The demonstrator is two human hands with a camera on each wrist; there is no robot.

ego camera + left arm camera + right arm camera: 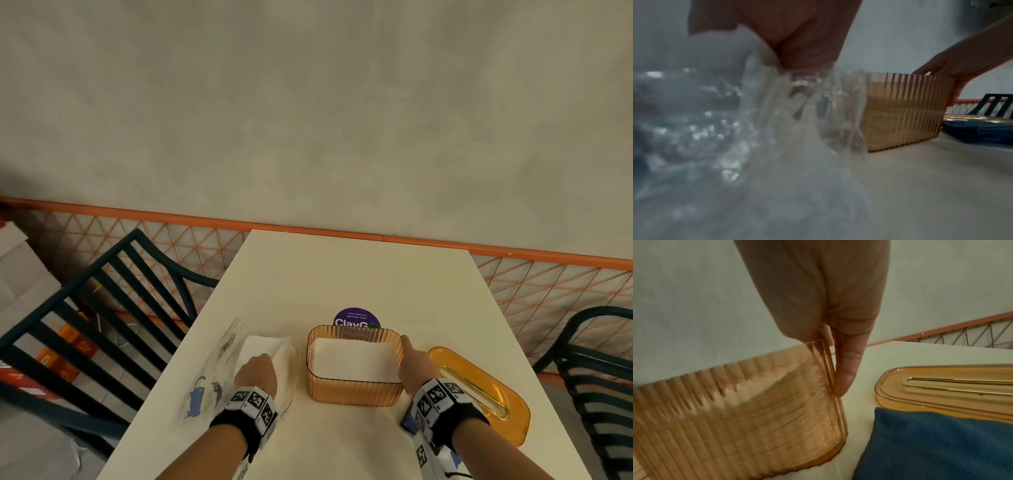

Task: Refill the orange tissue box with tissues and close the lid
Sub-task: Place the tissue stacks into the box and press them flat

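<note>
My right hand grips the orange tissue box's right wall mid-tabletop while my left hand clutches the soft, floppy tissues through slippery wrap, so I'd grab the whole stack underneath.

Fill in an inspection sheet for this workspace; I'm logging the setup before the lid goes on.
Surface: white table, purple ClayGo sticker.
Job's things: orange tissue box open, white tissues inside; orange lid lying right of it.
Clutter: clear tissue wrapper; blue cloth.
Hands: left hand grips the wrapper; right hand holds the box's right wall.
Cables: nothing seen on the table.
Surroundings: dark chairs, orange lattice railing, grey wall.
</note>
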